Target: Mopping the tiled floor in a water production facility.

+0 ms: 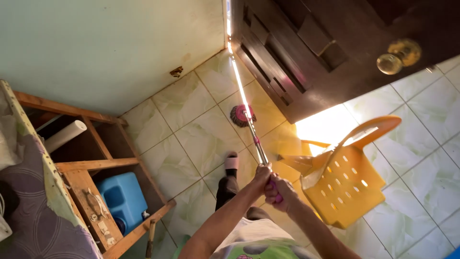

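- Both hands are on the mop: the left hand [261, 173] is wrapped round the metal mop pole [254, 136] just above the right hand [280, 192], whose grip is closed on the pink handle end. Neither grip shows any slack; the fingers are pressed tight round the shaft.
- The mop head [242, 115], a round reddish tuft, sits on the pale green floor tiles [191, 129] well out ahead, close to the bottom edge of the dark wooden door [297, 62] and near the corner with the wall [110, 48].
- From where I stand, the stroke would go best with the head kept flat on the tile, the upper hand steering and the lower one pushing, so the pole does not wobble.
- The strip of bright light under the door marks a gap; I would judge that working the head along that edge in short passes reaches the grime without knocking the door panels.
- The yellow plastic chair [342, 177] stands just beside the pole on the right. A wide sideways sweep could clip its leg, so narrow pulls toward the feet look safer.
- One slippered foot [232, 162] is planted on the tiles between the mop head and the hands; pulling straight back risks running wet strands over it.
- To the left, a wooden shelf frame [96, 163] holds a blue plastic container [123, 196] and a white tube [64, 135], well apart from the mop head.
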